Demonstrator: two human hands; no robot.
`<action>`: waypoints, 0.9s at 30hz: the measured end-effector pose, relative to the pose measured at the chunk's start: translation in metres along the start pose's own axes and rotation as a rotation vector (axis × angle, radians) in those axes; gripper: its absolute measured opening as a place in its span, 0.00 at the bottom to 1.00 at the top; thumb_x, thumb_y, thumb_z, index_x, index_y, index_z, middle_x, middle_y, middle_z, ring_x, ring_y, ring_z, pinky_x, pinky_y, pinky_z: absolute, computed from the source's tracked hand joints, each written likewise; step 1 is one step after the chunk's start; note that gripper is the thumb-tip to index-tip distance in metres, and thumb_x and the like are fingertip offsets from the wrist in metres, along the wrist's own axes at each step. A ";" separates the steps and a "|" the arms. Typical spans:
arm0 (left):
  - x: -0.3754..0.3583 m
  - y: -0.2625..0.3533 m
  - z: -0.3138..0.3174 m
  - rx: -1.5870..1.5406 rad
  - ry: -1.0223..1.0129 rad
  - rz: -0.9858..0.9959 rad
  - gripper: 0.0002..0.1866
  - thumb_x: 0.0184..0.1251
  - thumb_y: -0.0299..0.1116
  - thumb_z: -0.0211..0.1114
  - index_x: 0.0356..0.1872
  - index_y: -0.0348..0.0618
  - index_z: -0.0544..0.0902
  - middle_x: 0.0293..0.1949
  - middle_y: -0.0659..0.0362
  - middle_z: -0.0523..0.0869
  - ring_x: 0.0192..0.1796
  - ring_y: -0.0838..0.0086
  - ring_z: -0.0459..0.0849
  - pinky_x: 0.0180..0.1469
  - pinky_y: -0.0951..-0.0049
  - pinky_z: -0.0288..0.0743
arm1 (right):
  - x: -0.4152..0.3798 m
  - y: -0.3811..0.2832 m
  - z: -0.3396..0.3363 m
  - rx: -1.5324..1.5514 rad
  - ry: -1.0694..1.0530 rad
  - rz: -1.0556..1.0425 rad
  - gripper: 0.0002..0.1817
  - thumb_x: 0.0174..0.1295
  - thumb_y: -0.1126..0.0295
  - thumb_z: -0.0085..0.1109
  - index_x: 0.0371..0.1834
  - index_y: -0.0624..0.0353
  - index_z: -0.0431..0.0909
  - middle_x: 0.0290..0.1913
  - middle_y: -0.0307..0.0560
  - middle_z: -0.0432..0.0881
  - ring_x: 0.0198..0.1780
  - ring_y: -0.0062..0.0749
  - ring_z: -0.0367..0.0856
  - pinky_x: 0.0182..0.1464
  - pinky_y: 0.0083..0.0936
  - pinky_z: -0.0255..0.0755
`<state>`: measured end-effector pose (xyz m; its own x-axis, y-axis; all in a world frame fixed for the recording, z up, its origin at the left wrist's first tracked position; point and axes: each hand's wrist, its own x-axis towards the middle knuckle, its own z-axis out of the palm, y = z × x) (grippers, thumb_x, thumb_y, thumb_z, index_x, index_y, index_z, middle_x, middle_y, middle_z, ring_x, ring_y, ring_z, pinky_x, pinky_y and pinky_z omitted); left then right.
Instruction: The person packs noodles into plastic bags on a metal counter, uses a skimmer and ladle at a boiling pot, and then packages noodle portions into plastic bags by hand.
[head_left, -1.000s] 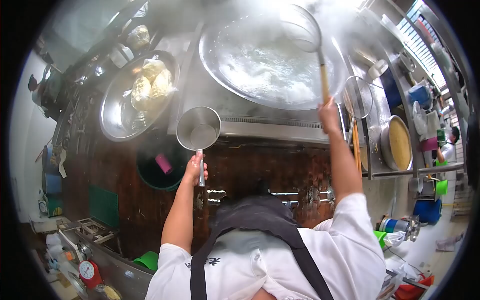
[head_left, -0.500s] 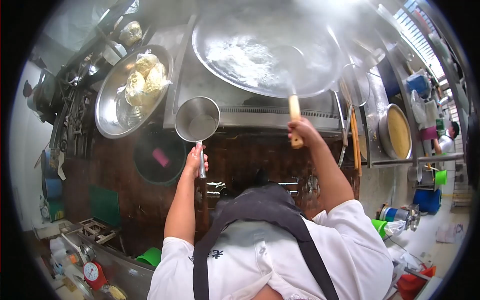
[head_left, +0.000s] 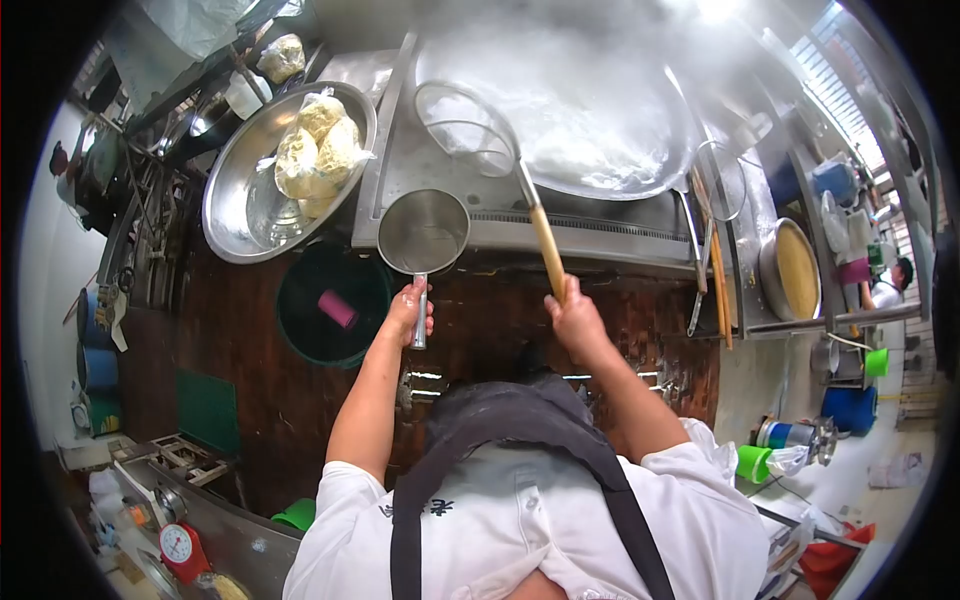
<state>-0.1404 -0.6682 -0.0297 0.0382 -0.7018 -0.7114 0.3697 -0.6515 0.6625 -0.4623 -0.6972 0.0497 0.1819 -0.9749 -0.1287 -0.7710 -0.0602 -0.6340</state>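
My left hand (head_left: 408, 311) is wrapped round the handle of a steel saucepan (head_left: 424, 232), its open top facing up near the stove's front edge. My right hand (head_left: 577, 318) grips the wooden handle of a strainer (head_left: 468, 128). The strainer's round head is raised over the left rim of a large steaming wok (head_left: 600, 140), above and to the right of the saucepan. White foamy liquid fills the wok, partly hidden by steam.
A steel basin (head_left: 232, 205) with several bagged yellowish portions (head_left: 318, 155) stands left. Below it is a dark round bin (head_left: 315, 290). Tongs and sticks (head_left: 720, 285) hang at the right, beside a bowl of yellow stuff (head_left: 795, 270). Another person (head_left: 888, 290) is far right.
My right hand has moved left and down, lifting the strainer out of the wok's liquid to its left rim. The saucepan in my left hand has shifted slightly right in view.
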 end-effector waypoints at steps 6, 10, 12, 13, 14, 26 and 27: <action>0.001 0.006 0.007 0.010 0.020 -0.007 0.24 0.75 0.57 0.53 0.53 0.47 0.71 0.22 0.61 0.74 0.16 0.73 0.74 0.18 0.67 0.72 | 0.027 0.050 0.049 -0.342 0.030 -0.150 0.24 0.71 0.64 0.51 0.65 0.63 0.62 0.33 0.65 0.83 0.31 0.63 0.83 0.33 0.55 0.78; 0.001 0.012 0.015 0.000 0.049 -0.025 0.23 0.75 0.56 0.53 0.54 0.48 0.72 0.21 0.62 0.74 0.15 0.75 0.73 0.16 0.69 0.70 | 0.076 0.030 -0.032 -0.133 0.248 -0.160 0.17 0.70 0.64 0.53 0.58 0.57 0.66 0.33 0.68 0.82 0.34 0.68 0.82 0.34 0.57 0.76; 0.005 0.007 0.017 -0.021 0.060 -0.043 0.26 0.76 0.58 0.52 0.57 0.46 0.71 0.21 0.62 0.75 0.14 0.74 0.74 0.15 0.69 0.71 | 0.125 0.051 -0.075 -0.065 0.324 -0.082 0.18 0.71 0.63 0.53 0.59 0.59 0.66 0.35 0.69 0.82 0.37 0.69 0.81 0.36 0.56 0.77; 0.005 0.006 0.019 -0.019 0.078 -0.042 0.25 0.76 0.57 0.51 0.57 0.46 0.71 0.21 0.62 0.75 0.14 0.74 0.73 0.15 0.69 0.71 | 0.156 0.069 -0.098 -0.042 0.353 -0.022 0.20 0.71 0.63 0.53 0.61 0.61 0.66 0.36 0.70 0.82 0.39 0.69 0.81 0.37 0.55 0.77; 0.004 0.008 0.024 -0.017 0.096 -0.042 0.25 0.76 0.57 0.51 0.57 0.46 0.71 0.21 0.62 0.75 0.14 0.74 0.73 0.15 0.69 0.70 | 0.188 0.082 -0.125 -0.107 0.395 0.000 0.23 0.71 0.63 0.53 0.63 0.64 0.65 0.37 0.70 0.83 0.41 0.68 0.82 0.37 0.54 0.78; 0.020 0.031 0.090 -0.179 0.331 -0.102 0.25 0.78 0.55 0.49 0.62 0.48 0.69 0.23 0.61 0.74 0.15 0.75 0.73 0.16 0.71 0.70 | 0.616 0.268 -0.283 -0.467 0.280 0.346 0.19 0.69 0.68 0.43 0.59 0.63 0.71 0.49 0.62 0.84 0.46 0.56 0.86 0.43 0.46 0.80; 0.020 0.032 0.093 -0.198 0.340 -0.109 0.25 0.78 0.55 0.49 0.63 0.47 0.69 0.23 0.61 0.74 0.15 0.75 0.73 0.16 0.71 0.70 | 0.623 0.272 -0.272 -0.410 0.207 0.354 0.18 0.69 0.69 0.43 0.59 0.62 0.72 0.47 0.61 0.85 0.43 0.55 0.86 0.40 0.46 0.80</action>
<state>-0.2141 -0.7294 -0.0008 0.2814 -0.4747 -0.8340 0.5587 -0.6255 0.5446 -0.7251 -1.3793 0.0048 -0.2217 -0.9699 -0.1008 -0.9441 0.2394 -0.2267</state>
